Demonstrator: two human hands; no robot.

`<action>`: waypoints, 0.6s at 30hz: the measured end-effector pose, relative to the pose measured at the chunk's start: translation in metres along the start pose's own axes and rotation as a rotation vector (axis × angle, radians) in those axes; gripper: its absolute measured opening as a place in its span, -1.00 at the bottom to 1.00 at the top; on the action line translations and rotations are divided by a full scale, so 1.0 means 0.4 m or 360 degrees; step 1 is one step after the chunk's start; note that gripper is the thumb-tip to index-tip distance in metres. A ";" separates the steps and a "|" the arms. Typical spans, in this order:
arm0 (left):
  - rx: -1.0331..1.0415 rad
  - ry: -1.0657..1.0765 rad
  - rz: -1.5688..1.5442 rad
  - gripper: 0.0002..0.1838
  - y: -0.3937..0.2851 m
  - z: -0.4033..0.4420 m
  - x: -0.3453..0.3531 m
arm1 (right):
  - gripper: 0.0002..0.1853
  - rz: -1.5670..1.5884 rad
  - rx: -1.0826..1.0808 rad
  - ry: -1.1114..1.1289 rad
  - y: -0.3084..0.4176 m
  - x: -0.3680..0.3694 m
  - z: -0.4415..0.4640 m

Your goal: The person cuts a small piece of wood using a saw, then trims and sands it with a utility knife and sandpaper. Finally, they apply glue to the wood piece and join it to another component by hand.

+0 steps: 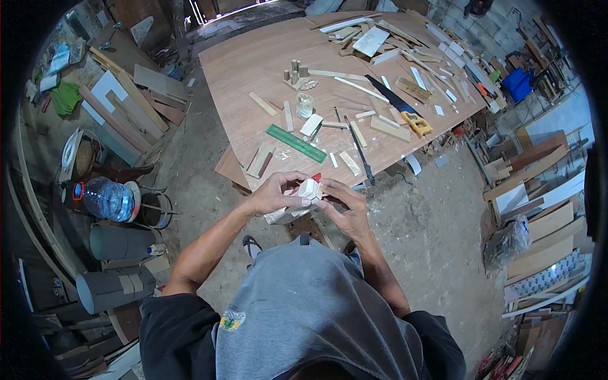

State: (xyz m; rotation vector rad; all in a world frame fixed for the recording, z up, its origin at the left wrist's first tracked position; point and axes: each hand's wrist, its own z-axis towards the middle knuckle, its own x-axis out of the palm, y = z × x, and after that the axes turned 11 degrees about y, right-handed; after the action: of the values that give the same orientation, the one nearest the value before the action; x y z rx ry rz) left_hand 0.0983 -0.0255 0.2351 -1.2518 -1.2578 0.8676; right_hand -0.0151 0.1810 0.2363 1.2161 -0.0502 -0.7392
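Close in front of my body, just off the table's near edge, both hands hold a small pale faceted block (309,189). My left hand (278,194) grips its left side, with the thumb along the near face. On the other side my right hand (346,206) pinches it between thumb and fingers. Something red (316,178) shows by the block between the hands; its kind is not plain. Nearest on the table are a green ruler (296,143), a short wood piece (260,160) and a glass jar (304,106).
A handsaw (405,107) with a yellow handle lies on the wooden table (234,76) among strips and offcuts. A wood pile (370,41) covers its far right. Boards (126,111) lean at left, near a large water bottle (109,198). More planks (551,215) stand at right.
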 end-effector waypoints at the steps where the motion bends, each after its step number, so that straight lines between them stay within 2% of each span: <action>1: 0.0096 -0.0026 0.0188 -0.44 -0.005 0.000 0.005 | -0.68 0.0042 -0.0008 -0.0001 -0.006 0.000 -0.002; 2: 0.0193 -0.0052 0.0376 -0.43 -0.010 0.000 0.009 | -0.67 0.0085 -0.0017 -0.0002 -0.010 0.001 -0.004; 5: 0.0223 -0.0129 0.0434 -0.39 -0.015 -0.006 0.019 | -0.64 0.0248 0.0079 -0.0013 -0.003 0.002 -0.007; 11: 0.0177 -0.0155 0.0708 -0.41 -0.091 -0.021 0.048 | -0.61 0.0335 -0.0022 -0.0024 0.013 -0.003 0.004; 18: 0.0162 -0.0215 0.0569 -0.35 -0.107 -0.022 0.048 | -0.63 0.0365 -0.0052 -0.0025 -0.005 0.002 0.015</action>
State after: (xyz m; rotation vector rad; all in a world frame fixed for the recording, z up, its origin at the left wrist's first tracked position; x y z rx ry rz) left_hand 0.1032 -0.0159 0.2816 -1.3766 -1.0941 1.2756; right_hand -0.0180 0.1753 0.2365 1.1508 -0.1871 -0.5470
